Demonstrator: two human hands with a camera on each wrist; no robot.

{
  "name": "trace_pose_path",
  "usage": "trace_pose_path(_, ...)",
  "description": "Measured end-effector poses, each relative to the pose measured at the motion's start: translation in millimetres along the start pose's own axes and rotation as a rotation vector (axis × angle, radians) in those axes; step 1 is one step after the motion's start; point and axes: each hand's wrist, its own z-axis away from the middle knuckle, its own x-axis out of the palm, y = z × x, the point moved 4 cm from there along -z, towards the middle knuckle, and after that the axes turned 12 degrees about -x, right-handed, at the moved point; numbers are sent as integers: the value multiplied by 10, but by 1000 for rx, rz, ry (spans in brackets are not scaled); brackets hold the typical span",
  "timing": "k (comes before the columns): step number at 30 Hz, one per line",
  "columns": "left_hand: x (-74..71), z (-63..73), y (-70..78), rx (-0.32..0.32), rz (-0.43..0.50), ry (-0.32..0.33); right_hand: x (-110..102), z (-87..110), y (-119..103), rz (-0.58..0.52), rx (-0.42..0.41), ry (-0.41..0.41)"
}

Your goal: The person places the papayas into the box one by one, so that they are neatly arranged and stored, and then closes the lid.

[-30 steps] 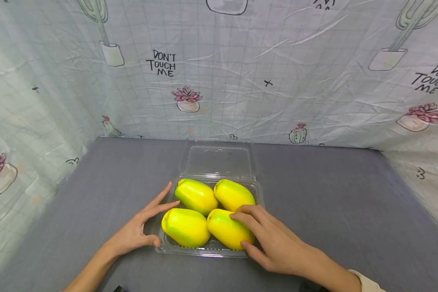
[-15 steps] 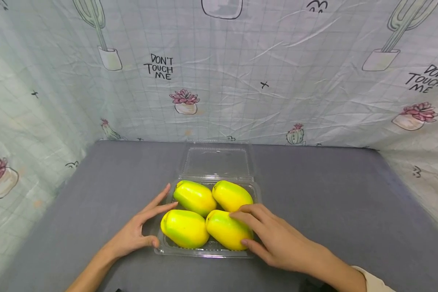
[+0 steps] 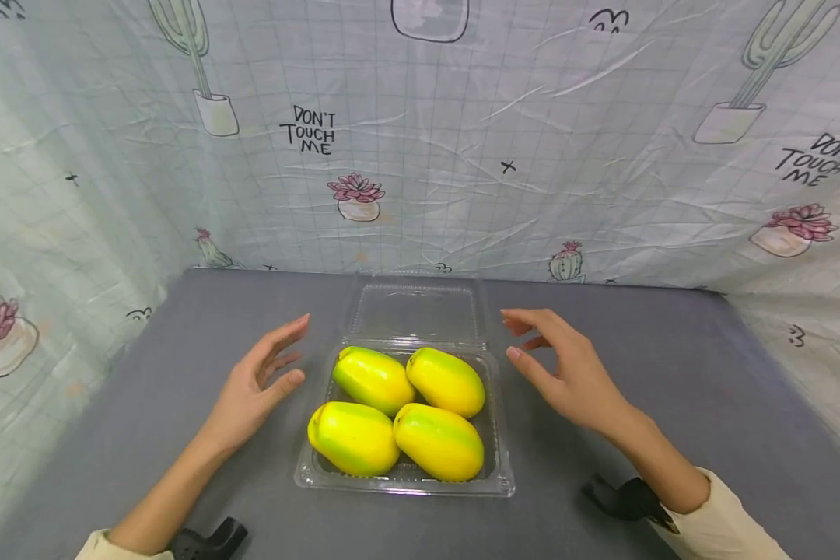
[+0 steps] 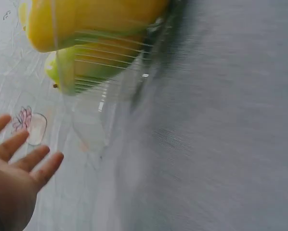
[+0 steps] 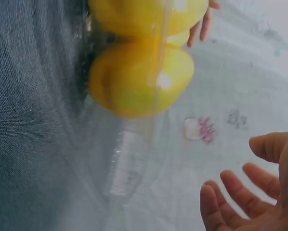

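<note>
Several plump yellow-green mangoes [image 3: 437, 443] lie in two rows in a clear plastic clamshell box [image 3: 406, 488]. Its transparent lid [image 3: 418, 311] is folded back flat, away from the person. My left hand [image 3: 255, 393] hovers left of the box, fingers loosely extended and holding nothing. On the other side, my right hand [image 3: 570, 373] is raised near the back right corner, thumb and fingers apart around nothing. Neither hand touches the box or fruit. In the right wrist view, the relaxed fingers [image 5: 238, 187] are seen below and right of a mango [image 5: 141, 79].
A grey cloth-covered table [image 3: 644, 350] lies under the box. Behind it and at both sides hangs a pale curtain [image 3: 427, 140] with cactus drawings. Black straps with small devices [image 3: 623, 498] are at both wrists, by the cream sleeves [image 3: 724, 517].
My right hand has let go of the front right mango and moved up and right. My left hand has left the box's left edge, rising and shifting away. The fruit stays put.
</note>
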Motion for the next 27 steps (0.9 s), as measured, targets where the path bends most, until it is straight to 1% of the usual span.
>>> trace_pose_path(2, 4, -120, 8, -36, -7, 73, 19, -6, 120, -34, 72, 16)
trace_pose_path(5, 26, -282, -21, -60, 12, 163, 56, -20, 298, -89, 215, 22)
trace_pose_path(6, 38, -331, -40, -71, 14, 181, 73, -21, 356, -107, 270, 16)
trace_pose_path(8, 68, -423, -89, -116, 6, 198, 112, -15, 467, -148, 377, 6)
trace_pose_path(10, 109, -501, -135, -181, -52, 188, 162, -6, 564, -224, 467, 22)
trace_pose_path(11, 132, -535, -157, -213, -81, 173, 192, -2, 606, -271, 506, 41)
trace_pose_path(13, 178, -595, -197, -278, -135, 136, 253, 1, 676, -359, 570, 91)
trace_pose_path(15, 219, -643, -227, -328, -175, 102, 309, 1, 731, -430, 619, 141)
trace_pose_path(16, 235, -665, -240, -346, -175, 89, 332, 1, 752, -447, 641, 156)
trace_pose_path(18, 259, -706, -261, -372, -157, 68, 368, -1, 792, -446, 679, 165)
trace_pose_path(23, 278, -776, -287, -412, -74, 29, 457, -33, 863, -436, 722, 122)
trace_pose_path(27, 290, -819, -293, -444, 0, 16, 531, -36, 894, -451, 745, 83)
